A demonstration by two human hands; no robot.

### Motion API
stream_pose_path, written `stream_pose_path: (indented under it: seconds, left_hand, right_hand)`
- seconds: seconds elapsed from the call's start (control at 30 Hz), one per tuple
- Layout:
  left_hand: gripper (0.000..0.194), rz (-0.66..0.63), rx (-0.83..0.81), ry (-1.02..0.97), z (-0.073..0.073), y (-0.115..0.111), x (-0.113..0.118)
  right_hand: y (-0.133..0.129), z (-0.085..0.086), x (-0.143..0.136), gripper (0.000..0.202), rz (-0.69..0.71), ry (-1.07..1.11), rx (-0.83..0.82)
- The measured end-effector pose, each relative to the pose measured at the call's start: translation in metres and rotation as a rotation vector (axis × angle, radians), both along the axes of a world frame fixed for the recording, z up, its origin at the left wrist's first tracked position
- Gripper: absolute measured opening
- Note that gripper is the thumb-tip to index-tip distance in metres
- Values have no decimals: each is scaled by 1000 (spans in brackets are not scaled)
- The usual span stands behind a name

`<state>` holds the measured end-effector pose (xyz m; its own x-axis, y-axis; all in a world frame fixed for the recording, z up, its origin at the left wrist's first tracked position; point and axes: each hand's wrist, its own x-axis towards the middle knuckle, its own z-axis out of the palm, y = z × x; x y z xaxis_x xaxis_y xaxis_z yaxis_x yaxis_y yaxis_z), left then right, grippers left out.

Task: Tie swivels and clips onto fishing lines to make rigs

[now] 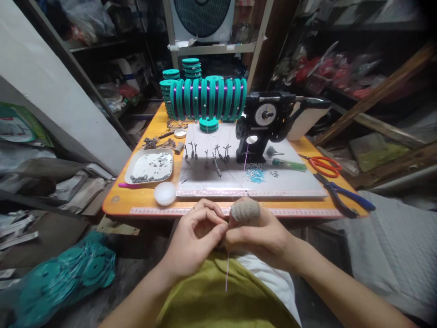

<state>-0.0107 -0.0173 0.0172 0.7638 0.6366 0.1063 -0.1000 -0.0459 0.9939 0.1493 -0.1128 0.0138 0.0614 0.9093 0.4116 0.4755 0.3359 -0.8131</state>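
Note:
Just in front of the table edge, my left hand (200,230) is closed, thumb and index finger pinched together; what lies between the tips is too small to make out. Beside it, almost touching, my right hand (269,234) is closed too, its index finger wrapped in a grey-beige cloth sleeve (246,211). A thin, straight pale-pink strand (227,273) hangs below the right thumb over the olive cloth on my lap. Fine lines run down toward both hands from a horizontal row of teal spools (208,99) wound with purple line. Small dark weights (218,172) hang near the board.
A white board (290,187) lies on the yellow table (118,191). On it stands a black winding machine (261,127). Left are a white tray (136,159) of grey pieces and a small white cup (165,194). Right are orange-handled scissors (326,166) and blue-handled pliers (348,197).

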Motion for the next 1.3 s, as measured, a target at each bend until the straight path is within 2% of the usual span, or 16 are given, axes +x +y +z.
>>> stream_pose_path:
  seconds: [0.1,0.17,0.27,0.37,0.43,0.47,0.5,0.57,0.67,0.73,0.83,0.93,1.03,1.13,1.2,1.3]
  left_hand:
    - [9,97,492,-6,3,-7,0]
    - [13,166,801,-39,0,-12,2]
    - [17,206,1170,-83,-6,-14,5]
    - [18,135,1390,-116,-8,-11,6]
    - [18,95,1330,-129,-7,-8,6]
    - [17,96,1215,-121,-6,-8,5]
    - [15,109,1050,-103,-6,-8,5]
    - [11,136,614,-50,-6,-9,4]
    - [15,116,-56,-32,-8,-13,4]
    - [23,72,-386,-54,-10,-16,6]
    - [30,18,-652,-76,-10,-19,9]
    - [30,-14,-736,-98,-8,-20,11]
    - [31,-23,-750,-101,-8,-18,11]
    - [31,-36,-706,-63,-12,-15,10]
    - [28,-31,-539,-37,-15,-12,9]
    - [17,63,7,0,-17,-9,8]
  right_hand:
    - [1,8,5,17,27,-36,161]
    - [5,15,9,16,-41,-54,229]
    - [13,23,9,13,-143,-61,183]
    - [19,23,6,11,-159,-111,94]
    - [20,19,5,12,-162,-154,99]
    - [19,16,5,12,-168,-162,121]
    - [17,12,6,11,-170,-164,158]
    - [12,6,10,18,-123,-190,251]
    - [4,1,19,32,70,-289,351]
    - [0,2,23,23,167,-330,305]
    - [-1,5,25,6,198,-263,82]
    - [0,4,22,3,160,-128,-59]
    - [2,-1,21,6,119,-94,-44]
    - [2,-2,23,6,135,-97,-36]
    - [1,0,24,7,140,-118,-6]
    - [-2,3,24,9,136,-153,-4]
